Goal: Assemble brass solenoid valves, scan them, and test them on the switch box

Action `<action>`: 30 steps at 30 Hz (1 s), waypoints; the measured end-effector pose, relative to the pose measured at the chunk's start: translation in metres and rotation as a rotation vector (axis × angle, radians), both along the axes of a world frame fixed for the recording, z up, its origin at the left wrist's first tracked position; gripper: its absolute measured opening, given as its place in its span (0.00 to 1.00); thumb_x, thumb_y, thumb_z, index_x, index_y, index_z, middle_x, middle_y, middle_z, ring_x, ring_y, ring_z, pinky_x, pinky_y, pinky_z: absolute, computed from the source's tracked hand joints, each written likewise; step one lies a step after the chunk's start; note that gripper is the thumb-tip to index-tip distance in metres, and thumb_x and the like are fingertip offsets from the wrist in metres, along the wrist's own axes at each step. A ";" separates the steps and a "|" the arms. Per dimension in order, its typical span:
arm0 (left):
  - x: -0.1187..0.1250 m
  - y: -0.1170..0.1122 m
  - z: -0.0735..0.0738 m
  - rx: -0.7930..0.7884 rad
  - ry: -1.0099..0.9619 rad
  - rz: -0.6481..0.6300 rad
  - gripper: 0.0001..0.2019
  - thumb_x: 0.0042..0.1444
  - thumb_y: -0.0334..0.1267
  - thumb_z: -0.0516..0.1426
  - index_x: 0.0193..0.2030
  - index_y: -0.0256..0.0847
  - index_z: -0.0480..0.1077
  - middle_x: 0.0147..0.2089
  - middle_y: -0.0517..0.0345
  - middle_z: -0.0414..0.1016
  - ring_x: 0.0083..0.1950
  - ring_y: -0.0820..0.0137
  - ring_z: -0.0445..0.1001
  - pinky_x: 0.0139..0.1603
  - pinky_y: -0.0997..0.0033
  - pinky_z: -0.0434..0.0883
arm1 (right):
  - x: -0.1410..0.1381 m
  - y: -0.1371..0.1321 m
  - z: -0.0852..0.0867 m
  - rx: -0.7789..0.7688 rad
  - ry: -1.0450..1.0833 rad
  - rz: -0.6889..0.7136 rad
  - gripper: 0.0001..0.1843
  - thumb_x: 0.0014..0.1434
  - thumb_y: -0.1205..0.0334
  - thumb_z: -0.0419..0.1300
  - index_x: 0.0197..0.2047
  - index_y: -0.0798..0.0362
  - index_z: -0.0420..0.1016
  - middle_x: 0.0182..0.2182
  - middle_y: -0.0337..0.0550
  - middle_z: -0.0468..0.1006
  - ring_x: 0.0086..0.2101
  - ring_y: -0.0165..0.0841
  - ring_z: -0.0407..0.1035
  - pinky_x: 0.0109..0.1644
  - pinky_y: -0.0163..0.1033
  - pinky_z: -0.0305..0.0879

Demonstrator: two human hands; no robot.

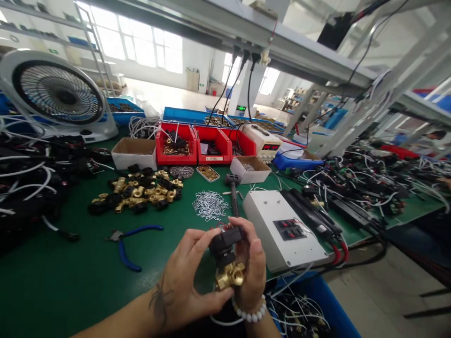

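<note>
Between my two hands is a brass valve with a black actuator head, its brass body toward me and the black head away. My left hand holds it from the left, thumb at the brass body and fingers at the black part. My right hand, with a beaded bracelet at the wrist, wraps its right side. Just beyond lie a pile of wire clips and a dark-handled hammer. Pliers with blue handles lie spread on the green mat to the left.
Brass valves are heaped beyond the pliers. Red bins and white cardboard boxes line the back. At right stand a grey switch box and cabled black units. A blue crate sits below the edge. A fan stands far left.
</note>
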State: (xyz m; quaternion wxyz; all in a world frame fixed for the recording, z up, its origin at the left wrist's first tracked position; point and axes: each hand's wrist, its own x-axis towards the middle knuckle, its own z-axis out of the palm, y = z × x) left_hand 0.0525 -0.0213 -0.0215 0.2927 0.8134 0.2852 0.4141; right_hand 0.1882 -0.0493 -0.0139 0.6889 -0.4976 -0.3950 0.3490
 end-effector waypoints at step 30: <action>-0.016 0.025 -0.014 -0.087 0.235 -0.161 0.38 0.43 0.35 0.62 0.62 0.50 0.53 0.57 0.53 0.64 0.56 0.60 0.68 0.57 0.59 0.71 | 0.046 0.103 -0.011 -0.544 -1.317 0.164 0.04 0.64 0.66 0.60 0.39 0.57 0.74 0.40 0.42 0.76 0.41 0.35 0.72 0.48 0.47 0.70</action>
